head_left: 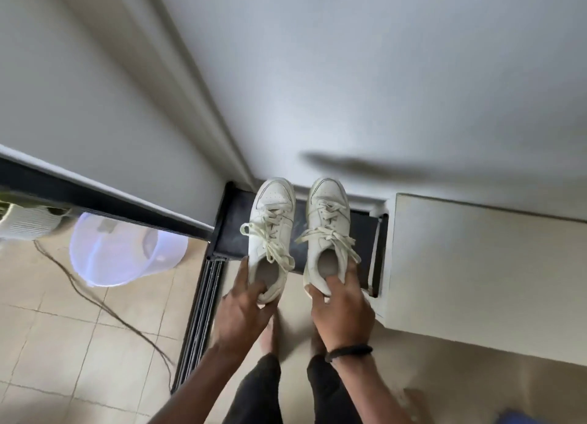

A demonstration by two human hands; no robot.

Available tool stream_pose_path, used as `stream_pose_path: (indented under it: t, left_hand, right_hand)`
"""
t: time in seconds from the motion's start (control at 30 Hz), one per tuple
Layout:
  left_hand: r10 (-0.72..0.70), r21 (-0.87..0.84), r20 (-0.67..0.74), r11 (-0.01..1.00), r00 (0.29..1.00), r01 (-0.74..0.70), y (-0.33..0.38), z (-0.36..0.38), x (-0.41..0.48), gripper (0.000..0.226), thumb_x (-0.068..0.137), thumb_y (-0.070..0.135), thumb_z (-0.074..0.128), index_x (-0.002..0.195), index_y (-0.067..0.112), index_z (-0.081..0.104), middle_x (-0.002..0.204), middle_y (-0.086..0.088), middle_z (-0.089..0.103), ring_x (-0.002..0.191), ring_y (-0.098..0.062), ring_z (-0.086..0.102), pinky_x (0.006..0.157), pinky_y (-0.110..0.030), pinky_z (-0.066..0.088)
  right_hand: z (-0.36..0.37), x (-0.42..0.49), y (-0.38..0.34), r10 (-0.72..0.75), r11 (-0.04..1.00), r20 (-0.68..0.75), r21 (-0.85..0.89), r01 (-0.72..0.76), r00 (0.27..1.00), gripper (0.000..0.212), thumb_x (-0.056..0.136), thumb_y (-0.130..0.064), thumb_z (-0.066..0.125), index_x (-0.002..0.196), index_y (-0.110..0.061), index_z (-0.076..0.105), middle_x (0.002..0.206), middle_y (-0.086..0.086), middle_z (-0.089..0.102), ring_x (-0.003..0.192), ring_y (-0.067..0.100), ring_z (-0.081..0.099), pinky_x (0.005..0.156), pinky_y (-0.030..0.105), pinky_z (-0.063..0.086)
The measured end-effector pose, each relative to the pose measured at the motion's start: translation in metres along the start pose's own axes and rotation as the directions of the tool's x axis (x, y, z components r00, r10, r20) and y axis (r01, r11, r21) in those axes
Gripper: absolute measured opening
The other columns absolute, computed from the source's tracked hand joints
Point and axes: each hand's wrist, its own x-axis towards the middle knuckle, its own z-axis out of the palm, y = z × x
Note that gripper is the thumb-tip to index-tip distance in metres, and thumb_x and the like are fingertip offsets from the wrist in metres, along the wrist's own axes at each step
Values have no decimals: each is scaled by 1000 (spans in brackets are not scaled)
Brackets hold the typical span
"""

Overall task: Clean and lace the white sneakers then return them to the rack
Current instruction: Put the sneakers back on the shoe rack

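Observation:
Two white laced sneakers sit side by side, toes toward the wall, on the black top shelf of the rack (236, 230). My left hand (244, 309) grips the heel of the left sneaker (273, 220), with fingers inside its opening. My right hand (341, 306), a black band on its wrist, grips the heel of the right sneaker (327, 220) the same way. Both heels jut out past the shelf's front edge. The cream laces lie loose over the tongues.
A white wall stands behind the rack. A cream cabinet top (476, 264) flanks the rack on the right. A translucent bucket (127, 252) and a thin cord (104, 306) lie on the tiled floor at left. My bare feet are below my hands.

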Motion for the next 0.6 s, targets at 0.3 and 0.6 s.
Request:
stream_pose_path:
  t: [0.3,0.6]
  left_hand:
    - [-43,56,89,998,995,38,-105,117,62,27,73,36,82,87,18,68,151,-12,46,66,-37,68,46,-37,52]
    - [-42,46,182,998,982,34,-141,174,91,30,68,30,89,82,15,67,151,-19,46,58,-39,68,40,-37,52]
  right_hand:
    - [163,50,26,145,987,-35,76,-142,989,24,70,-31,87,82,-20,70,151,13,50,78,35,71,52,37,55]
    - [246,79,41,152,987,-36,46,-151,988,20,72,-32,83,79,-19,69,155,14,44,72,37,68,58,40,58]
